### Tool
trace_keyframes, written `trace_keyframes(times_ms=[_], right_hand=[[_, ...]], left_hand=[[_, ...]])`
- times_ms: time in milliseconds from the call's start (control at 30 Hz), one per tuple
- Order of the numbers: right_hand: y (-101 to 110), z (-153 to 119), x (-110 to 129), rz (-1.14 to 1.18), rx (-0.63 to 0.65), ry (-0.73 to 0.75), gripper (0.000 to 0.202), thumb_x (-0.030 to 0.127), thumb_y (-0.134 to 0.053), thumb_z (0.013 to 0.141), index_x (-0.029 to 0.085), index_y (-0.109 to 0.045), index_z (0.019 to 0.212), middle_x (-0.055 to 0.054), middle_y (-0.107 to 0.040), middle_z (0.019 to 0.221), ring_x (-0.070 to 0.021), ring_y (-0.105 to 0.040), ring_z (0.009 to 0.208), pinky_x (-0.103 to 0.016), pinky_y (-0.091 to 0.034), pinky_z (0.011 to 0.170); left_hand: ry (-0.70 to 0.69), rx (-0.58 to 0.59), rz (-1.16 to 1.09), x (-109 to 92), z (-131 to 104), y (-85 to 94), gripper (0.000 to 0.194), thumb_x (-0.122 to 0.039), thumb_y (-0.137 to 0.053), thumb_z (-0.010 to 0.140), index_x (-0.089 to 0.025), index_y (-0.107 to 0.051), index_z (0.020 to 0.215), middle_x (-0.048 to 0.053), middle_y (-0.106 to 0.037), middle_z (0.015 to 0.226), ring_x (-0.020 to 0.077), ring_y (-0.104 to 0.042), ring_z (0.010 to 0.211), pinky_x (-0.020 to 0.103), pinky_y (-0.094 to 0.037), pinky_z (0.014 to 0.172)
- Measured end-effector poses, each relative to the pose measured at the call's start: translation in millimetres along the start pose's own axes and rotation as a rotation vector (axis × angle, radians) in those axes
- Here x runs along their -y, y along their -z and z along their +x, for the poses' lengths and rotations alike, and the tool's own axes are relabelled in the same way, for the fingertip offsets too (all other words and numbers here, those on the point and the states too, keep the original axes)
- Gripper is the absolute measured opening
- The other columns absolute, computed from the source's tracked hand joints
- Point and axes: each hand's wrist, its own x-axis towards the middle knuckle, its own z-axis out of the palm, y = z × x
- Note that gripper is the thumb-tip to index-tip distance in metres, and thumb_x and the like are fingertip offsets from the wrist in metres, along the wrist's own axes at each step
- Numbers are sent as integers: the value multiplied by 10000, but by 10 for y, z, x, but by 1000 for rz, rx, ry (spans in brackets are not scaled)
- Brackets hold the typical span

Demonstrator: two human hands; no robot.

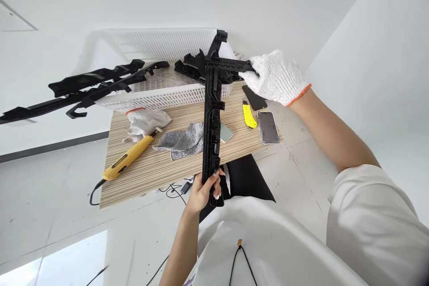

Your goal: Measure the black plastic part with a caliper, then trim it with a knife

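Note:
Near my body, my bare left hand (201, 193) is wrapped round the lower end of a long black plastic strip part (212, 134), holding it nearly upright. My right hand (273, 76) wears a white knit glove with an orange cuff. Its fingers are closed on a black caliper (228, 65) with scale markings, which lies across the strip part near its upper end. I cannot tell whether the caliper's jaws touch the part. Behind it, more black plastic parts (191, 67) lie in a white slotted basket (161, 98).
Further black strips (97, 85) stick out over the basket's left side. On the wood-patterned table (140, 187) lie a yellow corded tool (129, 156), a white glove (147, 123), a grey cloth (182, 140), a yellow utility knife (249, 115), a phone (268, 127) and a dark flat object (254, 97).

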Motion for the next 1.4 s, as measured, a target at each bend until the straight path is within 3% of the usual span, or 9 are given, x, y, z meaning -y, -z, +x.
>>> trace_keyframes(times_ms=[267,433,533,733,867,967,1133,1200,1400], right_hand=[[134,-516,-206,93,-117,-217,416,559,-594,919,234,-485,683,19,-416,615,-150,-465,637,-289,-322,614],[-222,-1350,-800,216,196,-763,378,481,-789,707,239,-498,699,27,-572,692,-162,-504,661,-317,-356,617],[-487,-1647,-1062,228,341,-835,403,452,-798,674,245,-454,711,32,-568,718,-163,-487,670,-326,-361,629],[-666,-1677,-1113,195,205,-929,386,527,-776,696,244,-531,787,8,-622,795,-173,-526,731,-316,-373,661],[-680,-1689,-781,573,-106,-987,328,506,-692,737,250,-503,817,33,-536,689,-140,-451,598,-283,-344,535],[-660,-1761,-444,851,-168,-942,298,411,-675,692,264,-490,872,58,-538,696,-104,-388,502,-251,-284,438],[-469,-1978,-308,1035,-429,-1019,393,355,-753,628,263,-565,962,27,-686,843,-104,-518,539,-216,-305,409],[-368,-2128,-428,1004,-501,-1069,389,347,-797,620,255,-589,937,37,-666,780,-115,-546,550,-220,-341,411],[-224,-2609,-769,892,-718,-1148,351,358,-796,648,228,-605,912,59,-622,725,-84,-485,503,-211,-354,408]], left_hand=[[-28,-46,-1,-14,71,37,415,-556,-715,870,-149,-636,885,-82,-463,572,69,-437,371,278,-494,463],[-81,-166,-70,-30,182,158,367,-524,-701,867,-169,-604,873,-97,-426,557,62,-400,368,266,-476,451],[-129,-216,-80,-63,256,247,336,-496,-700,869,-179,-590,878,-99,-422,561,59,-401,376,254,-464,461],[-162,-214,-74,-93,278,249,334,-493,-712,868,-184,-585,877,-99,-432,556,67,-423,381,262,-489,483],[-58,-9,-16,-108,296,-84,382,-554,-676,896,-184,-581,902,-86,-475,546,104,-496,423,305,-549,569],[16,317,205,-205,424,-542,343,-531,-569,984,-188,-585,991,-41,-597,606,160,-638,545,330,-570,679],[-288,768,698,-414,760,-1183,390,-491,-406,1067,-184,-647,1066,86,-736,931,246,-738,898,380,-566,856],[-502,730,831,-436,916,-1248,439,-498,-395,1073,-176,-671,1184,149,-711,1195,282,-689,1143,428,-541,1008],[-844,166,1356,-274,1428,-1111,408,-467,-497,1047,-306,-673,1378,111,-468,1618,380,-351,1547,667,-220,1266]])
